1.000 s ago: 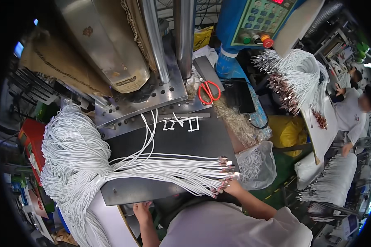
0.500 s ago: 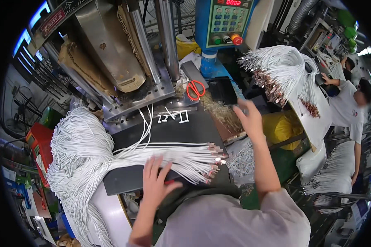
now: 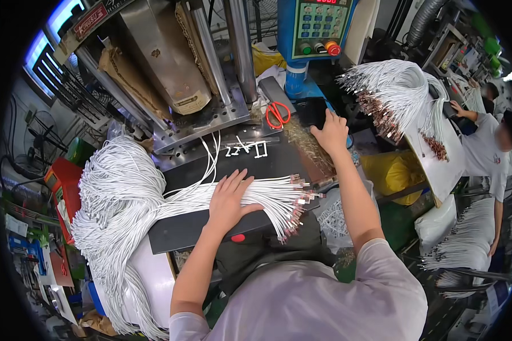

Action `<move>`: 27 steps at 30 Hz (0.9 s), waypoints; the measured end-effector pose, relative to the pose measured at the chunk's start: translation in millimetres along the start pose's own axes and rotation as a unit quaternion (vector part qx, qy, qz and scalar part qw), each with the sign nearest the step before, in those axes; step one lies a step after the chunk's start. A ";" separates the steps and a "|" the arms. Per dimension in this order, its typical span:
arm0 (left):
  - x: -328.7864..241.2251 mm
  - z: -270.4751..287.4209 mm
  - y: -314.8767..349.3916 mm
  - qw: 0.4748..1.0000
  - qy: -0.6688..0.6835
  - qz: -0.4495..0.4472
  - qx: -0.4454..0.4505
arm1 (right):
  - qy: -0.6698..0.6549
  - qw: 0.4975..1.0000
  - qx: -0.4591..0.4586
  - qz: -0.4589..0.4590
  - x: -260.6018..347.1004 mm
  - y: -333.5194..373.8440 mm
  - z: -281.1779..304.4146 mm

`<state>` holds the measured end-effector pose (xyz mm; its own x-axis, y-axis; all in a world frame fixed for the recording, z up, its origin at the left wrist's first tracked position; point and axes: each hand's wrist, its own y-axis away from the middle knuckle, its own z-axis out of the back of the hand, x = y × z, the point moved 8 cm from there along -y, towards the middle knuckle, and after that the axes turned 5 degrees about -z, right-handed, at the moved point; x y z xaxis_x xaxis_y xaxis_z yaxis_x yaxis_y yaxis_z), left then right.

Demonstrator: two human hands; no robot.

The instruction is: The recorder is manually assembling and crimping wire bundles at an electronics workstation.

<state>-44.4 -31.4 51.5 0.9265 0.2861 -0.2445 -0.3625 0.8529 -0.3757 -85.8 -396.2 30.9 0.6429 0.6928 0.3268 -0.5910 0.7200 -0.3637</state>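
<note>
Black counter (image 3: 182,234): front strip exposed left of left hand (image 3: 231,197); right edge overhung by metal-tipped ends of white cables (image 3: 182,206). Cables laid across counter, covered midway by left hand, fingers slightly parted, thumb spread. Right hand (image 3: 331,136): fingers parted, beside black flat object (image 3: 312,111), contact not discernible. Rear bounded by steel press (image 3: 168,62); red-handled scissors (image 3: 278,116) near.

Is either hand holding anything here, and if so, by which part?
No clear grip: the left hand lies over the white cables, short of their connector ends; the right hand shows nothing held.
</note>
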 end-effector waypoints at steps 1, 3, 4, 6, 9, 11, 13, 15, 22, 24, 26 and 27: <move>1.2 -3.5 -0.5 1.000 0.004 0.003 0.014 | 0.010 1.000 0.017 -0.006 -4.0 -0.7 -3.8; 3.7 -4.6 -2.5 1.000 0.000 0.006 0.007 | -0.003 0.999 0.032 0.002 -9.8 0.7 -5.2; 5.3 -5.0 -3.3 1.000 -0.005 0.011 0.004 | -0.013 1.000 0.023 0.011 -11.6 2.9 -1.9; 8.9 -7.5 -6.3 1.000 -0.016 0.024 0.003 | -0.028 0.999 0.041 0.022 -15.2 6.9 0.1; 13.3 -13.2 -10.8 0.999 -0.030 0.038 -0.002 | -0.048 0.997 0.031 0.043 -15.5 10.6 4.1; 13.1 -14.0 -10.9 0.999 -0.031 0.031 -0.008 | -0.047 0.998 0.027 0.039 -16.8 10.9 2.9; 13.7 -12.4 -8.9 0.999 -0.036 0.039 -0.007 | -0.053 0.997 0.033 0.043 -16.7 10.1 0.7; 11.5 -8.8 -6.9 0.999 -0.025 0.035 0.003 | -0.056 0.996 0.042 0.050 -16.2 8.0 4.2; -15.0 -6.1 -16.9 1.000 -0.008 -0.020 0.018 | -0.301 0.943 0.034 0.140 57.6 27.0 72.9; -31.2 -17.5 -22.6 0.996 0.011 -0.084 0.009 | -0.319 0.904 0.134 0.251 130.1 61.2 53.9; -29.6 -32.8 -27.6 0.998 0.024 -0.046 0.022 | -0.242 0.881 0.066 0.401 184.0 90.3 46.8; -26.9 -38.9 -29.1 0.999 0.036 -0.019 0.034 | -0.247 0.880 0.056 0.400 194.2 93.9 39.5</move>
<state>-62.8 -80.8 34.2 0.9288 0.2225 -0.2965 -0.3173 0.8907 -0.3255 -35.8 -192.4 94.7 -0.2766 0.8929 0.3552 -0.8210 -0.0274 -0.5703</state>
